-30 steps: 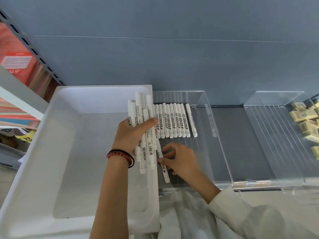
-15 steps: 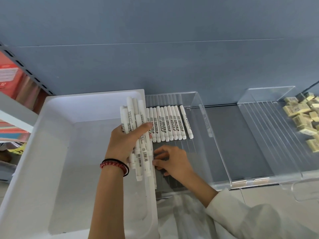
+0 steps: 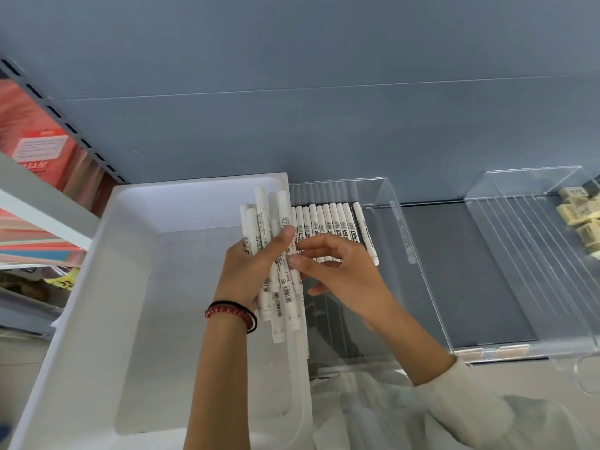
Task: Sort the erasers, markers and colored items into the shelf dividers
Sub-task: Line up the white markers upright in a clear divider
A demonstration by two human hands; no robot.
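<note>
While tight round markers [image 3: 261, 219], grip of left hand [image 3: 249, 271].

Bright, even, diffuse light; source not in view. No hard shadows, only a faint soft one below the right hand [image 3: 344, 280]. White bin [image 3: 136, 287] is close to clipping on its back wall and rim. Specular streaks along the clear divider [image 3: 418, 264] edges. Centre is sharp: print on the markers [image 3: 282, 287] is legible. Edges are soft: red boxes [image 3: 39, 151] at left and erasers [image 3: 581, 219] at right smear. Wide-angle bowing: back panel [image 3: 324, 125] seams curve, shelf upright [image 3: 48, 102] leans.
</note>
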